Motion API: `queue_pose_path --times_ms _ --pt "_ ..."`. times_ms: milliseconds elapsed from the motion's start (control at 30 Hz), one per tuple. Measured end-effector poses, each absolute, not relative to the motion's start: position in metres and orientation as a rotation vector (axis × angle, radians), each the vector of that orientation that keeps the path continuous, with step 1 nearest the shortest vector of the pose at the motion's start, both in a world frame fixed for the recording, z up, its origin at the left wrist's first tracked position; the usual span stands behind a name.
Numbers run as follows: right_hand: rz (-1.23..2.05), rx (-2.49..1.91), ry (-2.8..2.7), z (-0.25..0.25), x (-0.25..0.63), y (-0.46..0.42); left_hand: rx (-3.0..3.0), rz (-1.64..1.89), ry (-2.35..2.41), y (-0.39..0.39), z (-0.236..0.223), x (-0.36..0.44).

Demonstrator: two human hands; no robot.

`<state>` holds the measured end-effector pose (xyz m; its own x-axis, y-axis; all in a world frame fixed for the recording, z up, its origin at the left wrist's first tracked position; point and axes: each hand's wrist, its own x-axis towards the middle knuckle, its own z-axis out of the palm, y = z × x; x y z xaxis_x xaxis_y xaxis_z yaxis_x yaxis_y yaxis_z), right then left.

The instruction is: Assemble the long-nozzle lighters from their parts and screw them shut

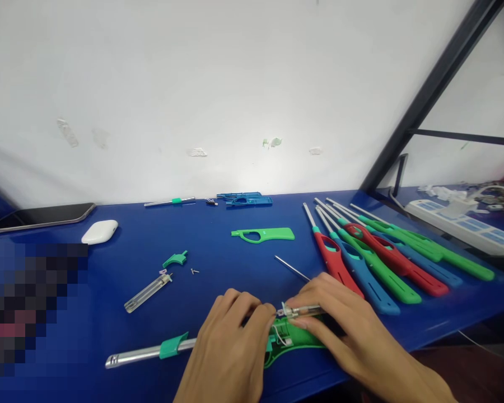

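Note:
On the table's front part lies an open green lighter shell [308,337], with a white wire showing inside. Its metal tube [138,355] points left and carries a teal collar [175,346]. My left hand [229,344] curls over the shell where the tube joins, its fingertips close to the valve end of a clear fuel tank [306,310]. What lies under that palm is hidden. Between thumb and fingers, my right hand [350,316] pinches this tank just above the shell. A thin metal rod [292,267] sticks out beyond my right hand.
Another clear fuel tank [147,293], a teal trigger [176,258] and small screws [194,271] lie left. Behind are a green half-shell [277,234] and blue shell parts [250,200]. Several long lighters [378,263] fan out right; a phone [42,216] and white case [99,232] lie far left.

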<state>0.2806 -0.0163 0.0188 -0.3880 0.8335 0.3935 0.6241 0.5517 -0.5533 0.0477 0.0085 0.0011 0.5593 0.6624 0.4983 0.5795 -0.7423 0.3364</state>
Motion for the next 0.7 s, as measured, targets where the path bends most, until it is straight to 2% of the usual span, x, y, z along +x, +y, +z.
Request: queue_pose_path --times_ms 700 --pt "0.249 -0.985 -2.190 0.0111 0.2850 -0.0152 2.852 0.882 0.918 0.0073 -0.0022 0.0486"
